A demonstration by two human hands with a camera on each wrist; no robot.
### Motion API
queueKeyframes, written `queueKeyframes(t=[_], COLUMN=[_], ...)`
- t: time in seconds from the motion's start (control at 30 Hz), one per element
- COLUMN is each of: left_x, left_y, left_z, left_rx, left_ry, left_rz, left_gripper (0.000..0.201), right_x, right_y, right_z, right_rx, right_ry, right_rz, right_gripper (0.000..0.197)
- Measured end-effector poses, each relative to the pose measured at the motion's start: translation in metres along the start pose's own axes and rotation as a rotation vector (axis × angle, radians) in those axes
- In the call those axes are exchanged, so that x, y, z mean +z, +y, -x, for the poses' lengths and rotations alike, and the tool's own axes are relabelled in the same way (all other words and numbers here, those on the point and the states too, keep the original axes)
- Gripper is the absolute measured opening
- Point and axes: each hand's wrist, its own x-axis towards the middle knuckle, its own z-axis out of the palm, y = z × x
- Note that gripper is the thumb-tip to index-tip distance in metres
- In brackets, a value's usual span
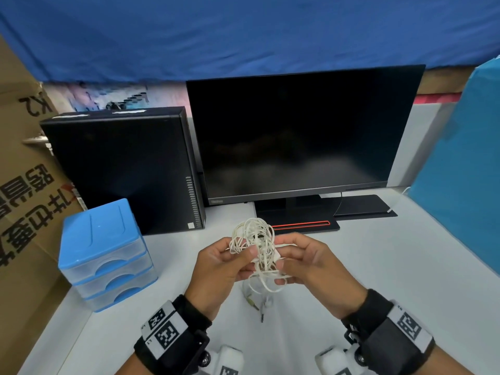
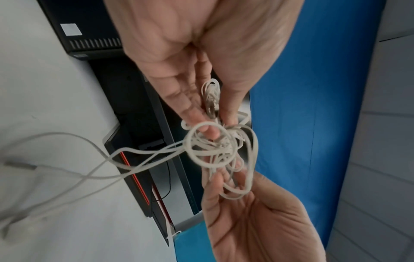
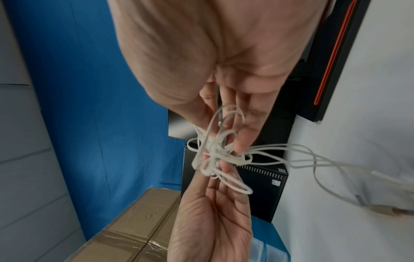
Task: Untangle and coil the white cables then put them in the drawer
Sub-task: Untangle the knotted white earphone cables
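A tangled bundle of thin white cables (image 1: 257, 244) hangs between both hands above the white table (image 1: 392, 266). My left hand (image 1: 230, 259) pinches the left side of the knot (image 2: 215, 145) between thumb and fingers. My right hand (image 1: 300, 259) pinches its right side (image 3: 215, 154). Loose strands with plugs (image 1: 257, 307) trail down toward the table. The blue and clear plastic drawer unit (image 1: 105, 255) stands at the left of the table, its three drawers closed.
A black computer tower (image 1: 124, 169) stands behind the drawer unit. A dark monitor (image 1: 300, 136) on its stand (image 1: 300, 220) is straight ahead. Cardboard boxes (image 1: 19, 201) line the left, and a blue panel (image 1: 465, 174) stands at the right.
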Motion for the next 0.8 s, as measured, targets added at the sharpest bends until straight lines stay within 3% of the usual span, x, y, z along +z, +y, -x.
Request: queueKeyframes(t=[0.23, 0.43, 0.57, 0.73, 0.8], left_x=[0.0018, -0.0008, -0.0025, -0.0047, -0.002], left_y=[-0.0007, 0.0001, 0.0021, 0.004, 0.0051], left_z=[0.0006, -0.0003, -0.0022, -0.001, 0.0014], left_rx=[-0.039, -0.26, -0.199, -0.058, 0.003], left_ry=[-0.076, -0.227, -0.214, -0.159, -0.127], left_rz=[0.073, 0.257, 0.164, -0.043, -0.108], left_gripper=[0.037, 0.043, 0.039, 0.027, 0.028], right_x=[-0.0021, -0.0055, -0.0045, -0.0045, -0.0035], right_y=[-0.0013, 0.0051, 0.0069, 0.0053, 0.0067], right_z=[-0.0009, -0.0031, -0.0024, -0.0041, -0.0028], right_rx=[-0.062, -0.101, -0.151, -0.118, -0.152], right_ry=[0.021, 0.0, -0.034, 0.029, -0.024], right_rz=[0.016, 0.083, 0.105, 0.019, 0.135], right_gripper=[0.034, 0.029, 0.034, 0.036, 0.042])
